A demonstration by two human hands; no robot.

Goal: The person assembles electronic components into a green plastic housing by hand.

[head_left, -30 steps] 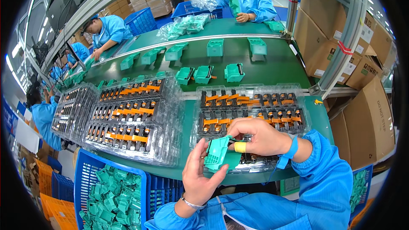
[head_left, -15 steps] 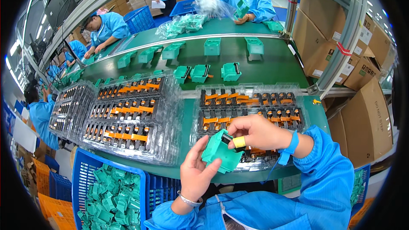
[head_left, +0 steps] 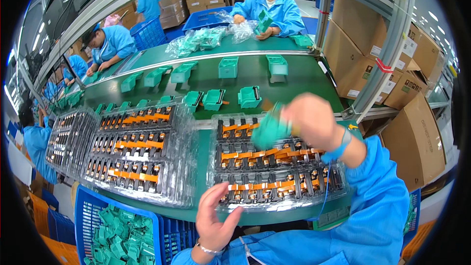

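Observation:
My right hand [head_left: 314, 120] is closed on a green plastic housing [head_left: 271, 131], lifted above the clear parts tray [head_left: 216, 169]; both are smeared by motion. An orange strip shows at the housing's upper edge. My left hand [head_left: 216, 218] holds nothing, its fingers apart, near the tray's front left corner. In that tray, black parts with orange flat cables [head_left: 260, 186] lie in rows. Several more green housings [head_left: 214, 99] stand on the green conveyor belt [head_left: 167, 93] beyond, the nearer ones with a black part fitted.
Stacked clear trays [head_left: 132, 149] of the same parts stand left. A blue basket [head_left: 83, 221] of green housings sits at lower left. Cardboard boxes [head_left: 414, 140] and a metal post [head_left: 375, 64] border the right. A co-worker [head_left: 270, 7] across the belt holds another housing.
My right hand has carried the green housing up and away from my left hand, towards the belt. My left hand has let go and moved slightly down and left. The view has shifted a little.

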